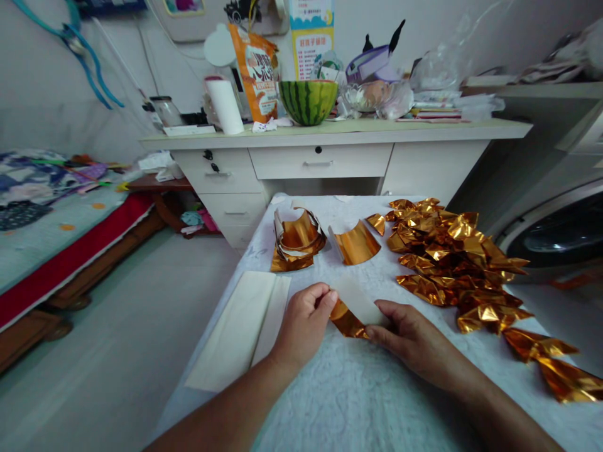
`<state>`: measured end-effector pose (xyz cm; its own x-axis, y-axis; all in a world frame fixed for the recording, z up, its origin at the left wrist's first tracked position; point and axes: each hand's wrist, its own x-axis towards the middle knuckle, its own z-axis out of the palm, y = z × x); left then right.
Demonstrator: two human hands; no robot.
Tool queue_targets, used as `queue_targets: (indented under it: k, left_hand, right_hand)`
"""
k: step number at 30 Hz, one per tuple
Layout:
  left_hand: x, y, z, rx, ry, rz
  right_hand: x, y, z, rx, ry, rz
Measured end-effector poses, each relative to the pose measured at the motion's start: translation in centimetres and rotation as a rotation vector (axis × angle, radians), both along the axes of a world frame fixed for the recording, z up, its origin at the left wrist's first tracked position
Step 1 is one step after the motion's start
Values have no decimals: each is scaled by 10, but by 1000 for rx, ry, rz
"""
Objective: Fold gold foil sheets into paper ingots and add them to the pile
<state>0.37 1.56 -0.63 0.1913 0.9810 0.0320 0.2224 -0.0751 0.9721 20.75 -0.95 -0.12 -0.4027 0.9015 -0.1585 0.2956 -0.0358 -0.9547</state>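
Note:
Between my two hands is a sheet point(358, 302), whitish on its upper part, with a shiny gold strip along its lower left edge. My left hand point(308, 314) pinches its left corner between thumb and finger. At the right end, my right hand point(400, 329) grips the sheet, thumb near the gold edge. Beyond my hands, curled gold sheets point(298, 237) lie stacked at the left, and a single curved gold sheet point(357, 243) lies beside them. White paper strips point(235, 329) rest left of my left hand. Folded gold pieces point(452, 257) are heaped at the right.
The cloth-covered table point(339, 402) stands before a white desk point(320, 162) holding a cut watermelon point(308, 100), an orange pouch point(257, 75), a paper roll point(225, 105) and plastic bags. A bed point(94, 220) is at the left, a washing machine point(560, 207) at the right.

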Motion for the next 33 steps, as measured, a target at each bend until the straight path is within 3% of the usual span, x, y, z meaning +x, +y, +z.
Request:
queue_targets:
  k: [7,13,24,28,33]
  left_hand:
    - [8,-2,-4,-20,-205,66]
    - [6,0,-2,16,-155,74]
    - [9,-6,1,-88,-124,-39]
    - [7,-3,-2,-117,-159,-62]
    - [4,1,-5,-175,-233,-108]
  right_hand:
    - [-5,-2,1,-29,75,-67]
    - [-13,-5,-2,-51,161,-109]
    - [-16,-4,-3,-44,209,-178]
    - [-7,-3,-5,83,66,-183]
    - [2,-1,-7,486,-293,-193]
